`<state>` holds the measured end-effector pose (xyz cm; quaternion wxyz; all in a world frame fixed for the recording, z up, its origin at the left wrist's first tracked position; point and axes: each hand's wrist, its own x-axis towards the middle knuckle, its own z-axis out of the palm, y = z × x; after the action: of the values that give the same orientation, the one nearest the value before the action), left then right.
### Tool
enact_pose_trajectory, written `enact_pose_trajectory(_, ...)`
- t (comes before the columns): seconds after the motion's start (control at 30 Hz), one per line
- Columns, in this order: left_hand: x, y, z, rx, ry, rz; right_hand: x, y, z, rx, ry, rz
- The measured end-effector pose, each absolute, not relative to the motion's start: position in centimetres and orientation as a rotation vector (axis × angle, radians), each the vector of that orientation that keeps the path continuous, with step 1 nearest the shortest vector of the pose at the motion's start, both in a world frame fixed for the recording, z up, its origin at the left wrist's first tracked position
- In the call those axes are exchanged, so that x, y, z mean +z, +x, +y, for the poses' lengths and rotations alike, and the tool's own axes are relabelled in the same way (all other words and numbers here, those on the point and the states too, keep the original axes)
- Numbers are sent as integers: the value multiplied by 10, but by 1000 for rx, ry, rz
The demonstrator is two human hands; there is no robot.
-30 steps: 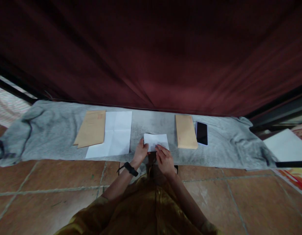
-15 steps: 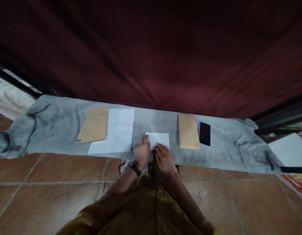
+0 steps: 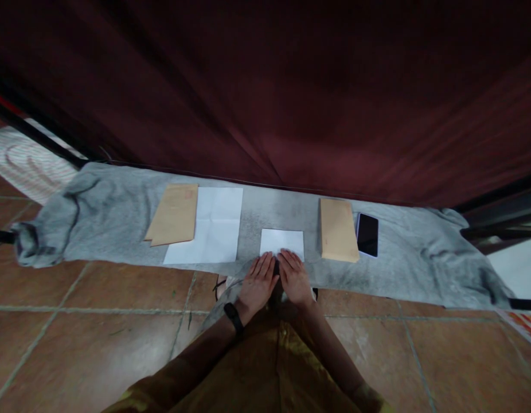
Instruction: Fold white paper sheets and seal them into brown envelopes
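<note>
A small folded white paper (image 3: 282,242) lies on a grey cloth (image 3: 119,201) spread on the floor. My left hand (image 3: 257,283), with a black band at the wrist, lies flat with fingers stretched out, fingertips at the paper's near edge. My right hand (image 3: 295,277) lies flat beside it, fingers out, touching the same near edge. Neither hand holds anything.
On the cloth lie a brown envelope (image 3: 175,213) overlapping an unfolded white sheet (image 3: 211,226) at the left, another brown envelope (image 3: 338,229) and a black phone (image 3: 367,234) at the right. A dark red curtain (image 3: 265,92) hangs behind. Terracotta floor tiles (image 3: 97,321) surround me.
My left hand let go of the folded paper's left edge and both hands drew back to lie flat at its near edge. The paper now rests flat on the cloth.
</note>
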<state>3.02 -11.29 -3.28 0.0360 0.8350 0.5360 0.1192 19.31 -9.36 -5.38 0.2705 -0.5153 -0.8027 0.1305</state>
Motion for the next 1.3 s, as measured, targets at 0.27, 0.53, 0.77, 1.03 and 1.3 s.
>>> enact_pose_trajectory(0.27,-34,26,-117,257,2604,1668,-47,194,-91,357,-1345,-2286)
enact_pose_trajectory(0.53,-39,22,-119,276,2609,1668,-47,214,-101,294,-1385,-2296)
enact_pose_trajectory(0.77,-44,17,-120,251,2596,1665,-49,238,-110,240,-1457,-2276)
enact_pose_trajectory(1.03,-42,18,-121,231,2594,1668,-49,259,-116,208,-1491,-2226)
enact_pose_trajectory(1.3,-43,18,-121,212,2606,1668,-35,225,-97,295,-1384,-2240)
